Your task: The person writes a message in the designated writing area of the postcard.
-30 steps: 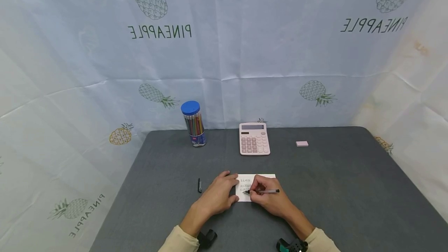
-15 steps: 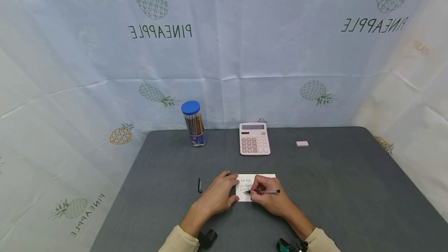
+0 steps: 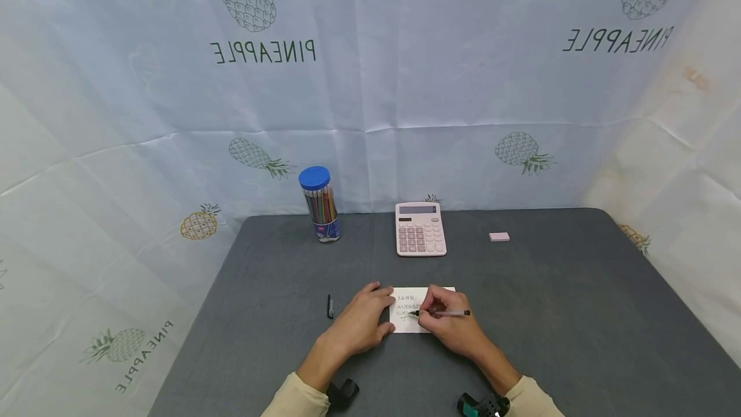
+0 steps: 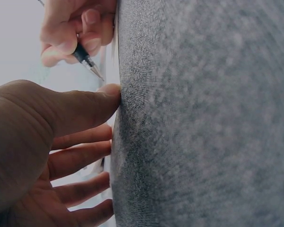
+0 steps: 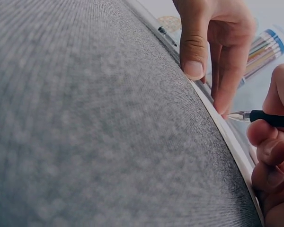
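A white sheet of paper [image 3: 405,325] with several lines of small handwriting lies in the middle of the dark table. My right hand [image 3: 454,324] pinches a pen [image 3: 454,313] whose tip is at the writing; in the right wrist view the pen's dark grip [image 5: 267,118] and clear tip show. My left hand [image 3: 360,322] rests on the paper's left edge, thumb and fingers spread. From the left wrist view, the left thumb [image 4: 85,109] presses the near edge. A black pen cap [image 3: 330,306] lies just left of the left hand.
A blue-lidded tub of pencils [image 3: 321,206] stands at the back left of the table [image 3: 556,314]. Behind the paper lies a pink calculator [image 3: 420,229], and a small pink eraser [image 3: 499,237] is farther right. A pineapple-print cloth [image 3: 463,82] hangs behind.
My right hand has shifted slightly right and away from me with the pen, uncovering more handwriting. The left hand and the paper have stayed in place.
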A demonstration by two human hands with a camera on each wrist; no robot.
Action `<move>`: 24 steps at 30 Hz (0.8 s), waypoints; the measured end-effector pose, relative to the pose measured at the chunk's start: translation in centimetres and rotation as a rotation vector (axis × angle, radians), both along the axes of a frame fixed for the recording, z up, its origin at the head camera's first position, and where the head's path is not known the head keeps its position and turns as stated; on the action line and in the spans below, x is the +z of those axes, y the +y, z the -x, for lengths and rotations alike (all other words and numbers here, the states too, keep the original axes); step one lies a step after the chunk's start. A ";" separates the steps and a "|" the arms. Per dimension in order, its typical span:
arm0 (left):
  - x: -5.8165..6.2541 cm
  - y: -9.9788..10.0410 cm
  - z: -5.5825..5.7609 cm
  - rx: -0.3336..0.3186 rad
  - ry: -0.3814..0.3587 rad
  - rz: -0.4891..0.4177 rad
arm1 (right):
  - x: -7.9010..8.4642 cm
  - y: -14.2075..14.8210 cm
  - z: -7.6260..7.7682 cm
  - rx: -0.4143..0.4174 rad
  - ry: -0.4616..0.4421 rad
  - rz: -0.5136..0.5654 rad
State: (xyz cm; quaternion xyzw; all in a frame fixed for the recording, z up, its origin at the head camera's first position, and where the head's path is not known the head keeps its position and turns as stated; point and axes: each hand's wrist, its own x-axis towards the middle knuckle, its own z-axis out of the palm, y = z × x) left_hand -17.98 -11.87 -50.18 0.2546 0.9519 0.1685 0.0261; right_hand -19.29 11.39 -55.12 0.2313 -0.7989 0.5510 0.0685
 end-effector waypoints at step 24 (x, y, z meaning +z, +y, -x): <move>0.1 -0.1 0.0 -0.010 0.005 -0.003 | 0.2 0.1 0.0 0.055 0.025 -0.046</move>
